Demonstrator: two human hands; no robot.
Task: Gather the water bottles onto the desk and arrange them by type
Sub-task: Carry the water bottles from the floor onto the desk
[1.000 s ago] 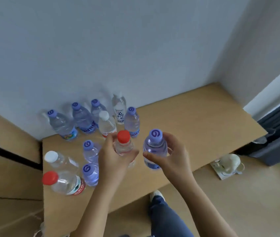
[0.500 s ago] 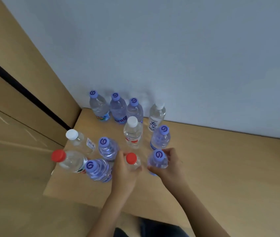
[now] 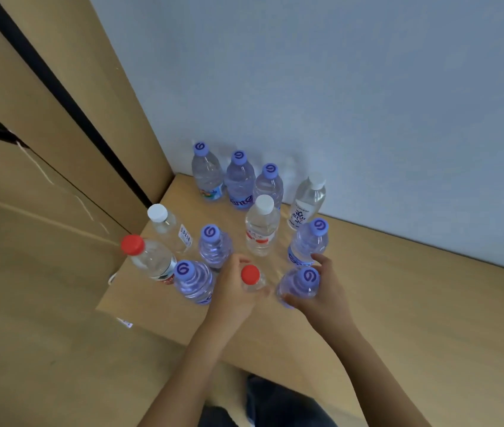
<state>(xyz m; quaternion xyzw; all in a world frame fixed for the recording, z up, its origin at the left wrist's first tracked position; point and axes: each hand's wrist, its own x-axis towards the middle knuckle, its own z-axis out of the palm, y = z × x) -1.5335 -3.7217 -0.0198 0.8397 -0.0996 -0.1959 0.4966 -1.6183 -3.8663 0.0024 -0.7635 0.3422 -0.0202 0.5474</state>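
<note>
Several water bottles stand on the wooden desk [image 3: 398, 303] near its left corner. My left hand [image 3: 232, 291] grips a red-capped bottle [image 3: 251, 276] near the front. My right hand [image 3: 324, 294] wraps a purple-capped bottle [image 3: 301, 283] just right of it. Three purple-capped bottles [image 3: 239, 180] line the wall at the back. A white-capped bottle [image 3: 307, 200] stands to their right, another white-capped bottle [image 3: 261, 226] in the middle. A third white-capped bottle [image 3: 169, 226] and a second red-capped bottle [image 3: 149, 257] stand at the left edge. More purple-capped bottles [image 3: 195, 282] stand between them.
A grey wall [image 3: 337, 103] backs the desk. A wooden cabinet panel with a dark gap [image 3: 59, 87] rises at the left. The desk's right half is bare wood. My leg in dark trousers [image 3: 275, 405] shows below the front edge.
The view has swung left and closer to the bottles. Both hands, each still holding its bottle, have come down toward the desk among the group.
</note>
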